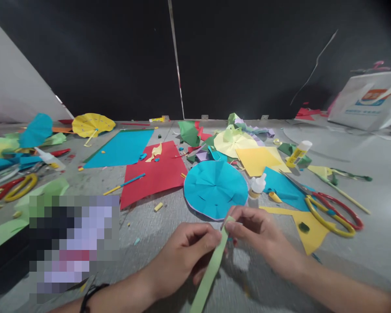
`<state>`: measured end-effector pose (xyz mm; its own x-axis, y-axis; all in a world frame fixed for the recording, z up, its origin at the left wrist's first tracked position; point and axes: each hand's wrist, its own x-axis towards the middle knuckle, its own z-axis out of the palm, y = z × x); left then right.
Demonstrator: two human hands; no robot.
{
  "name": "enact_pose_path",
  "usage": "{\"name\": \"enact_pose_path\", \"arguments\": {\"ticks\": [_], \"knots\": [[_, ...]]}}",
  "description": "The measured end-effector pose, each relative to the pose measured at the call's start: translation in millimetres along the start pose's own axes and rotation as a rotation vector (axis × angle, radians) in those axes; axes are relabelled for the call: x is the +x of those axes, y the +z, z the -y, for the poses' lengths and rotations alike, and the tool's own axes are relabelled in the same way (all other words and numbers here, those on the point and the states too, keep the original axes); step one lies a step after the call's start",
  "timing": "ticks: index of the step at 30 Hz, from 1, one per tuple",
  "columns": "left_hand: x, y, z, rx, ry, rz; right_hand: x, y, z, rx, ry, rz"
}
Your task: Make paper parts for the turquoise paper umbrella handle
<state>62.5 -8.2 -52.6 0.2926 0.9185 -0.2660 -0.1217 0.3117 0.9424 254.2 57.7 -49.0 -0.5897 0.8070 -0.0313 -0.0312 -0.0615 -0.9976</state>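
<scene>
A light green paper strip (209,274) runs from the bottom edge up between my two hands. My left hand (186,251) pinches it partway up, thumb and fingers closed on it. At the strip's far end, my right hand (254,226) grips it between thumb and fingertips. Just beyond my fingers lies a round blue paper disc (216,187) with creases fanning from its middle and a pale purple edge. A small white-capped glue bottle (257,187) stands at the disc's right.
Red-and-yellow scissors (332,213) lie open on blue and yellow paper at right, near an upright glue stick (299,154). Red (156,178) and blue sheets (120,148) lie at left. A white bag (368,102) stands back right; a dark wall (117,56) closes the far side.
</scene>
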Motion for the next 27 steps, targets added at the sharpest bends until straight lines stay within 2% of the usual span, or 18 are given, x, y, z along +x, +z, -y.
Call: {"name": "enact_pose_path", "arguments": {"ticks": [10, 13, 22, 27], "knots": [[-1.3, -1.7, -3.2, 0.089, 0.025, -0.015, -2.3, 0.9, -4.0, 0.011, -0.005, 0.027], [-1.5, -0.8, -2.0, 0.057, -0.011, -0.003, -2.3, 0.6, -6.6, 0.023, -0.004, 0.035], [-2.1, -3.0, -7.1, 0.170, -0.051, -0.071, -6.4, 1.3, -13.1, 0.057, -0.042, 0.017], [-0.9, -2.4, -5.3, 0.265, 0.020, -0.133, -5.6, 1.8, -9.3, 0.055, -0.010, 0.010]]}}
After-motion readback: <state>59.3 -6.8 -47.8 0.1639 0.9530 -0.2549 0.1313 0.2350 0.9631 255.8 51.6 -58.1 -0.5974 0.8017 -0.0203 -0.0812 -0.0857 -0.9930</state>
